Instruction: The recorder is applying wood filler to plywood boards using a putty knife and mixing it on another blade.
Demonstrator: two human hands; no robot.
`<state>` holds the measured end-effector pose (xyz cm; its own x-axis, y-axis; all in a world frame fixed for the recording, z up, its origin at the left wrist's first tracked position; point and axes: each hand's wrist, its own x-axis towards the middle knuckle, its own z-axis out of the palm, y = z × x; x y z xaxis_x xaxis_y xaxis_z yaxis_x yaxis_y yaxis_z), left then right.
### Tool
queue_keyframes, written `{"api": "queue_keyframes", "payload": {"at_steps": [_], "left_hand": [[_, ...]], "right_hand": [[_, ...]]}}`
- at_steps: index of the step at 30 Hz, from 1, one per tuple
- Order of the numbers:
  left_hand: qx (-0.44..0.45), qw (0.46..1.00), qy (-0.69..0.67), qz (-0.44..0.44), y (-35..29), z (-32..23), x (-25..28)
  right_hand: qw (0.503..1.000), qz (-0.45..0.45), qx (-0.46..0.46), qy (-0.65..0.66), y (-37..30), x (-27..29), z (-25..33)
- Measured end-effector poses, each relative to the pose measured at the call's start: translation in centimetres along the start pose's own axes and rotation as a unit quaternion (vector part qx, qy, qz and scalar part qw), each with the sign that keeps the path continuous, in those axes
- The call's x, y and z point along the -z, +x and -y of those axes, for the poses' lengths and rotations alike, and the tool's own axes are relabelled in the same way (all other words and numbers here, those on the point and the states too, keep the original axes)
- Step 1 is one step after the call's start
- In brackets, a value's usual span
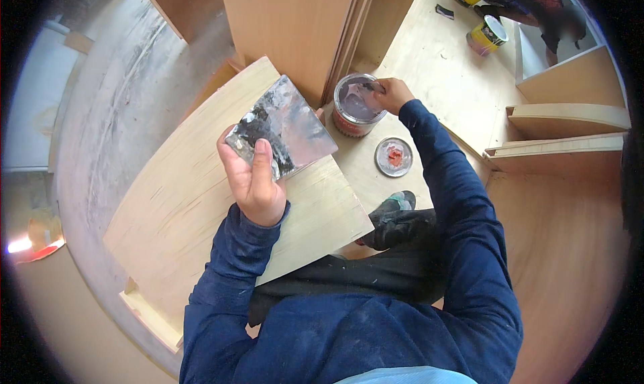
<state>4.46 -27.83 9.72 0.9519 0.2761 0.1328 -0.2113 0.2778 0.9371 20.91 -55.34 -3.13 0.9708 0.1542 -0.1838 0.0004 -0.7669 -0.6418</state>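
My left hand (253, 186) grips a square, flat putty board (305, 132) by its near-left edge, thumb on top. Black, white and grey smears cover much of the board's face. It is held over a pale curved wooden panel (181, 183). At the far right of that panel stands an open tin (355, 126), with greyish-pink material inside. My right hand (394, 95) is closed at the tin's right rim, fingers pointing in over the opening. Something dark shows at its fingertips, too small to make out. A round lid (394, 157) with an orange-red blob lies near the tin.
Tall wooden cabinet panels (285, 35) rise behind the tin. Curved wooden pieces (570, 119) stand at the right. A yellow bucket (488, 35) sits at the far right, near another person (537, 8) working. My shoe (400, 201) is beside the panel's right corner.
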Motion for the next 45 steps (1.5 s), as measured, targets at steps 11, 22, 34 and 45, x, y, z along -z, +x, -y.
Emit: {"api": "queue_keyframes", "payload": {"at_steps": [11,22,34,45], "left_hand": [[0.000,0.989,-0.151,0.000,-0.2,0.1,-0.4],[-0.031,0.988,-0.149,-0.023,0.7,1.3,1.1],[-0.038,0.981,-0.184,-0.035,0.8,0.8,1.0],[-0.047,0.976,-0.212,-0.026,0.9,0.8,0.4]], "right_hand": [[0.981,-0.068,0.096,-0.154,-4.3,1.0,4.5],[0.972,-0.076,0.058,-0.213,1.3,-3.9,0.6],[0.955,-0.016,0.010,-0.297,0.9,-4.4,0.3],[0.900,0.127,0.057,-0.414,1.4,-1.1,0.8]]}}
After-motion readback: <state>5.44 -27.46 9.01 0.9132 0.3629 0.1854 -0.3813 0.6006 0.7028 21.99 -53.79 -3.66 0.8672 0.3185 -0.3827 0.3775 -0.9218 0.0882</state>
